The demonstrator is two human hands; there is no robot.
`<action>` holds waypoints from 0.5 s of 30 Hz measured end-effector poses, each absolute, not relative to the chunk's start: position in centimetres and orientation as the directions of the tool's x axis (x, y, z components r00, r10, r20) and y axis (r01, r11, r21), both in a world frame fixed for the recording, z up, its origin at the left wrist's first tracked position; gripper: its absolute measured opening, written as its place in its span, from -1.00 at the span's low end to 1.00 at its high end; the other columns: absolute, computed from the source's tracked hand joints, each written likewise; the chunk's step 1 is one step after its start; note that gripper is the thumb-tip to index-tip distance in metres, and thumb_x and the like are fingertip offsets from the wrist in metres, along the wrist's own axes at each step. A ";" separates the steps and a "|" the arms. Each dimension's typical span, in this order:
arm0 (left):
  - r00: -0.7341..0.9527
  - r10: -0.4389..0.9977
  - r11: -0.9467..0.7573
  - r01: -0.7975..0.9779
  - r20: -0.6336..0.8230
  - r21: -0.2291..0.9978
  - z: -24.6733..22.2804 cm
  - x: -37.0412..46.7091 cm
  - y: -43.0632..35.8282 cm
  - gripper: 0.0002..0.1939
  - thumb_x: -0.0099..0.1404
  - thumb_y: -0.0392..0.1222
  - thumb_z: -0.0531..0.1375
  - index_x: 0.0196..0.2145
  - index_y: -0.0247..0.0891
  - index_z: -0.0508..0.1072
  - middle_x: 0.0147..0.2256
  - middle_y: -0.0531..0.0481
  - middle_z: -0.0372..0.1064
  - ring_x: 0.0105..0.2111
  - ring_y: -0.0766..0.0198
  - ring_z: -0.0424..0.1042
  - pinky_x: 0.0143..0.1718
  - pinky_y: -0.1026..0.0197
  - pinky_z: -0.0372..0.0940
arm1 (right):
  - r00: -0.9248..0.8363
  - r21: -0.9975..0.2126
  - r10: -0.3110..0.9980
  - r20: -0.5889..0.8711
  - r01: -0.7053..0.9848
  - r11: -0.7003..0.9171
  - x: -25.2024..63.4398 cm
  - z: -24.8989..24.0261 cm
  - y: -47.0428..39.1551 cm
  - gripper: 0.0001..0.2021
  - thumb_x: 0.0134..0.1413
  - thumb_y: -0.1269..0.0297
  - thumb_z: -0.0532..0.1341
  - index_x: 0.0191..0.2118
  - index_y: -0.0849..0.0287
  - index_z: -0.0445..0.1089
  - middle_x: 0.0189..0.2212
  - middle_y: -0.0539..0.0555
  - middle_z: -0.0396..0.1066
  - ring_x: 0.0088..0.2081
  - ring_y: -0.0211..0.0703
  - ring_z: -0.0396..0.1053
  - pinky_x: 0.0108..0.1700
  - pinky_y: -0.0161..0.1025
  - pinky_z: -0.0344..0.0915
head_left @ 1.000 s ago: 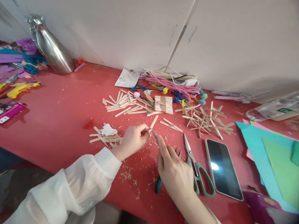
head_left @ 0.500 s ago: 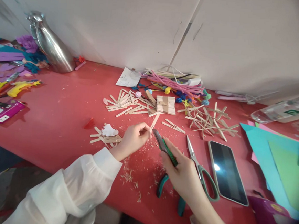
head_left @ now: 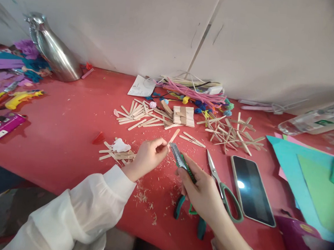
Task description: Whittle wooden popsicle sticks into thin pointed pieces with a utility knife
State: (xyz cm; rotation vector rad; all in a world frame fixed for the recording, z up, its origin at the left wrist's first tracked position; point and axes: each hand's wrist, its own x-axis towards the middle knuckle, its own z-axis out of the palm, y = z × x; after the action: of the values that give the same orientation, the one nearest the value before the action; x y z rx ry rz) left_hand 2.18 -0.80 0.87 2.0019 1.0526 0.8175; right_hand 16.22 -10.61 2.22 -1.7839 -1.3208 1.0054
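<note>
Between the thumb and fingers of my left hand [head_left: 150, 157] is pinched a wooden craft stick [head_left: 174, 135], its rounded end pointing up and away. My right hand [head_left: 201, 189] is wrapped round a green utility knife [head_left: 183, 163]; the metal blade extends toward the stick near my left fingertips. Whether the blade touches the wood I cannot tell. Wood shavings [head_left: 141, 196] are scattered on the red table [head_left: 76, 133] below my hands. Partly under my right hand lie the teal handles of a hand tool [head_left: 179, 207], its head hidden.
Scissors [head_left: 222, 191] and a phone [head_left: 253, 190] lie right of my hand. Craft sticks [head_left: 139, 115] and a bundled stack [head_left: 184, 116] are behind, with crossed sticks [head_left: 232, 132] to the right. A steel jug [head_left: 55, 52] stands back left; coloured paper [head_left: 293, 165] is far right.
My right hand has rolled slightly, so the knife's blade shows more of its flat side. The held stick's tip leans a little more to the right. The view has shifted slightly.
</note>
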 end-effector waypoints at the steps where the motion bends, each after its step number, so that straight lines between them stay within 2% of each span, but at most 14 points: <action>1: 0.471 0.857 -0.426 0.420 0.209 0.801 0.9 2.1 -0.8 -0.79 0.27 -0.16 0.03 -0.49 -0.29 0.28 -0.62 0.15 0.10 -0.60 0.43 0.11 -0.51 0.38 0.05 | 0.178 -0.877 0.966 -0.189 0.413 -0.247 16.2 2.2 -10.6 -0.55 0.12 0.17 0.01 0.12 0.18 0.19 -0.52 -0.02 0.33 -0.69 -0.35 0.17 -0.66 -0.36 0.17; 7: 0.492 0.835 -0.496 0.475 0.248 0.727 0.6 2.0 -0.6 -0.80 0.28 -0.19 0.00 -0.47 -0.27 0.29 -0.59 0.12 0.18 -0.57 0.40 0.21 -0.48 0.38 0.08 | 0.140 -0.900 0.968 -0.207 0.360 -0.244 15.9 3.0 -10.2 -0.58 0.11 0.19 0.02 0.07 0.21 0.23 -0.55 -0.06 0.31 -0.71 -0.38 0.18 -0.67 -0.39 0.19; 10: 0.495 0.828 -0.517 0.493 0.263 0.700 0.7 1.9 -0.6 -0.82 0.27 -0.21 0.00 -0.46 -0.27 0.30 -0.58 0.11 0.22 -0.57 0.40 0.23 -0.47 0.37 0.08 | 0.152 -0.864 0.972 -0.179 0.448 -0.229 15.8 2.8 -10.3 -0.56 0.12 0.19 0.00 0.08 0.27 0.23 -0.64 -0.09 0.26 -0.73 -0.34 0.17 -0.68 -0.37 0.19; 13: 0.485 0.835 -0.512 0.514 0.260 0.688 0.9 1.9 -0.7 -0.83 0.26 -0.22 0.00 -0.46 -0.26 0.29 -0.59 0.11 0.22 -0.59 0.39 0.22 -0.49 0.36 0.06 | 0.177 -0.734 0.984 0.006 0.669 -0.116 15.6 1.7 -10.4 -0.53 0.13 0.22 -0.01 0.10 0.36 0.22 -0.66 -0.02 0.32 -0.68 -0.25 0.26 -0.65 -0.33 0.21; 15: 0.473 0.844 -0.498 0.522 0.251 0.692 1.1 1.9 -0.8 -0.83 0.25 -0.22 0.00 -0.47 -0.26 0.29 -0.59 0.11 0.22 -0.59 0.39 0.22 -0.50 0.36 0.05 | 0.140 -0.566 0.968 0.209 0.825 0.002 15.4 0.8 -10.5 -0.55 0.12 0.27 -0.02 0.09 0.37 0.24 -0.55 0.10 0.43 -0.62 -0.20 0.34 -0.63 -0.32 0.23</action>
State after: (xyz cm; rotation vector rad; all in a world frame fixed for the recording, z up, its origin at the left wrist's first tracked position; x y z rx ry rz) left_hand 1.91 -0.80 1.11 2.1895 1.1300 0.7941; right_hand 15.43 -10.52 0.83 -1.8525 -1.7152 0.3249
